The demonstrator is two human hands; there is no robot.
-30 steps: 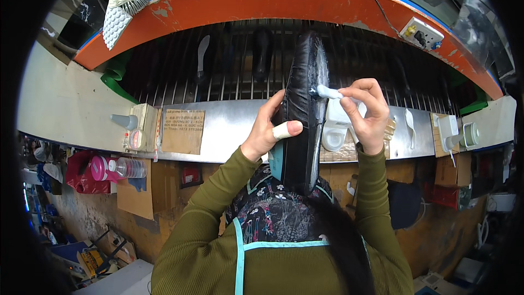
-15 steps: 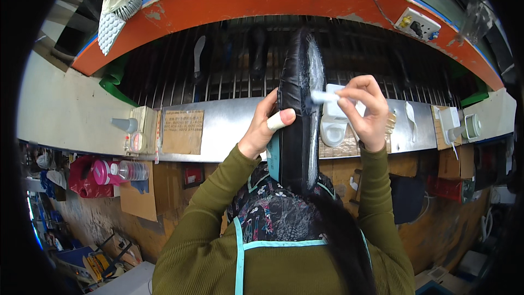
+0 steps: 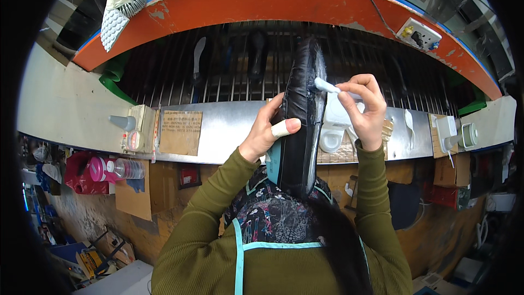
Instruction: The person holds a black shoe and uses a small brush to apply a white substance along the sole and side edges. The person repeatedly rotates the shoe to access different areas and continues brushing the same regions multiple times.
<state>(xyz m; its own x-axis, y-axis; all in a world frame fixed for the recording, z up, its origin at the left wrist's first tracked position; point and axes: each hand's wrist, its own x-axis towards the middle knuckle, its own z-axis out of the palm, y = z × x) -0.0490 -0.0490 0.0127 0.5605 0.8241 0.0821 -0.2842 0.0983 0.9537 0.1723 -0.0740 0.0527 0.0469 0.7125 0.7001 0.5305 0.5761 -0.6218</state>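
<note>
A: How was the grip?

B: The left hand [image 3: 268, 131] was closed around the shoe [image 3: 301, 114], thumb across its black side, with a pale band on that thumb. The right hand [image 3: 364, 110] pinched a small white applicator [image 3: 326, 85] between its fingertips, with the tip touching the shoe's edge near the top.

A: Where was the shoe?

B: It was held upright, sole edge toward the camera, in front of the metal shelf [image 3: 224, 125] and the grate [image 3: 174, 76] under the orange arch [image 3: 229, 0]. Its lower end hung over the apron [image 3: 273, 218].

A: What else was about?

B: A white glue pot [image 3: 334, 125] stood on the shelf just behind the right hand. A brush [image 3: 117, 5] hung at the upper left, a socket [image 3: 417, 34] sat on the arch at the right, and a pink bottle [image 3: 112, 168] lay below the shelf.
</note>
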